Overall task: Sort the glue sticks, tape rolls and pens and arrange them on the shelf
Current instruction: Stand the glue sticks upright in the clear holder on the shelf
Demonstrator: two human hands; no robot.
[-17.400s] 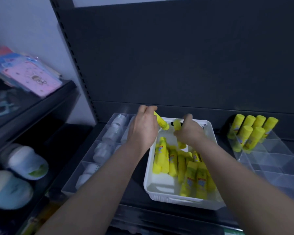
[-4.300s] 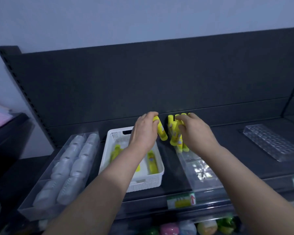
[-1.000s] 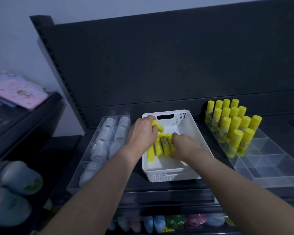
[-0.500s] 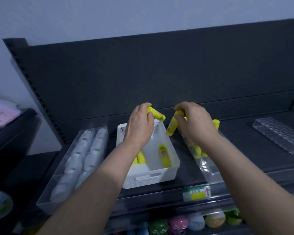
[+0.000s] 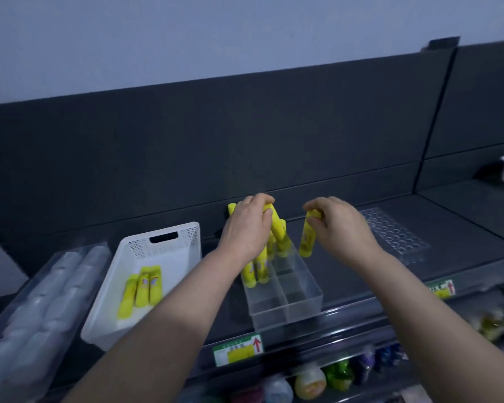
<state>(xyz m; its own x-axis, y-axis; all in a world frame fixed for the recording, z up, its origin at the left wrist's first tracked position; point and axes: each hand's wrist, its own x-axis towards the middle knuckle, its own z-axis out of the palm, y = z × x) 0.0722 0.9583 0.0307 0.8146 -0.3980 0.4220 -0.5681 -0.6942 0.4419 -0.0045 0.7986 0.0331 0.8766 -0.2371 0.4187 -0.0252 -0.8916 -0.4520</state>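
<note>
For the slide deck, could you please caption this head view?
Both hands, left hand and right hand, each lower a glue stick toward the clear divided tray beside the white basket.

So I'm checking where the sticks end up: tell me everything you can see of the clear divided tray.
The clear divided tray looks like transparent plastic, a long rectangle split by thin walls into two columns of compartments. It lies flat on the dark shelf, right of the white basket, running from the front edge toward the back panel. Yellow glue sticks stand upright in its rear compartments; the front ones are empty. The left hand is over its rear end.
</note>
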